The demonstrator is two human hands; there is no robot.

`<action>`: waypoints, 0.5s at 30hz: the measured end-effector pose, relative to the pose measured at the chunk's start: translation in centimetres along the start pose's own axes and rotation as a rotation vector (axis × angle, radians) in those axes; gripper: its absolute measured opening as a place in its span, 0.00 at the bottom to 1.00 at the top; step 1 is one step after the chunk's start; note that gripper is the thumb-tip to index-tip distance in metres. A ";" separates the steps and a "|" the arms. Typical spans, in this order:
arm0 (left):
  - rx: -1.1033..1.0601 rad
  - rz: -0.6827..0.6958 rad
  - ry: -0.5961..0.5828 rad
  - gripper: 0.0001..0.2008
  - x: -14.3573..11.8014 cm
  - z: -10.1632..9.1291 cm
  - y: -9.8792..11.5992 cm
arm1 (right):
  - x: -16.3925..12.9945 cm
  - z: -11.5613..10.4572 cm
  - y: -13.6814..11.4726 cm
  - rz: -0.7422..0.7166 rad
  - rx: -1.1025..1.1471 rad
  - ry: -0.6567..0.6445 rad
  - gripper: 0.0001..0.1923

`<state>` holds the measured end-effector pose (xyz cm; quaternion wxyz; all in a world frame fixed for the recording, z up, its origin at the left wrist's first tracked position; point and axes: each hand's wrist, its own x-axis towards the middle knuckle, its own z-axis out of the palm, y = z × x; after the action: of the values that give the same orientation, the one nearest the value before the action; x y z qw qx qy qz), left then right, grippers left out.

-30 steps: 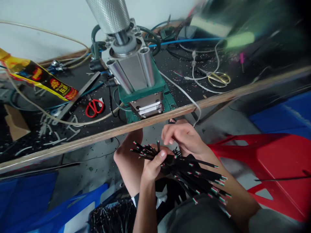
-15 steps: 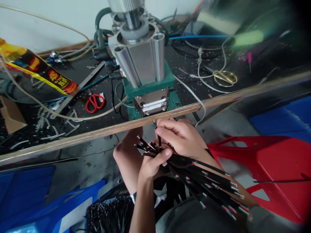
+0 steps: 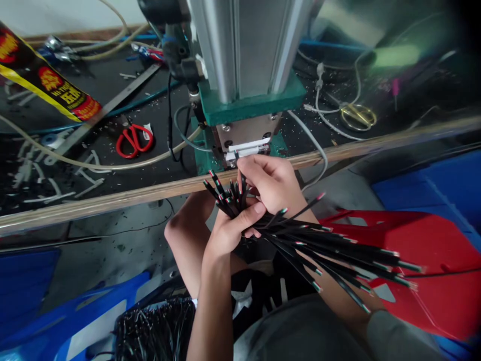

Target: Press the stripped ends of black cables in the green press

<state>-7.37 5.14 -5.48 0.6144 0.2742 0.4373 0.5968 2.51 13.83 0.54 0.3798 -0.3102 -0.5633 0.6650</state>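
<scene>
The cables bundled in my left hand have matt black plastic sheathing. The press shows brushed, shiny metal above a smooth green-painted base. My desk has a raw wood edge; the scissors have glossy red plastic handles.

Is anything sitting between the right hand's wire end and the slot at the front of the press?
Nothing visible. The right hand holds its fingers right at the press slot, with no object between. The left hand grips the wire bundle lower down, clear of the opening.
</scene>
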 end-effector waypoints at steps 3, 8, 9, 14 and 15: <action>-0.018 0.044 -0.081 0.20 -0.1 0.2 0.3 | 0.1 0.1 -0.2 0.069 0.011 0.031 0.29; -0.057 0.035 -0.056 0.16 -0.5 0.8 1.0 | 0.4 0.2 -0.4 0.085 0.071 0.047 0.27; -0.068 0.036 -0.055 0.15 -0.6 0.9 1.2 | 0.4 0.2 -0.4 0.085 0.086 0.044 0.26; -0.088 0.043 -0.056 0.16 -0.5 1.5 1.7 | 0.2 0.5 -1.0 0.147 0.156 0.041 0.24; -0.083 0.042 -0.051 0.16 -0.5 1.5 1.7 | 0.2 0.5 -1.1 0.136 0.152 0.042 0.24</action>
<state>-6.88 5.16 -3.25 0.6235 0.2726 0.3904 0.6201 2.16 13.77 1.69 0.3680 -0.3320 -0.4808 0.7233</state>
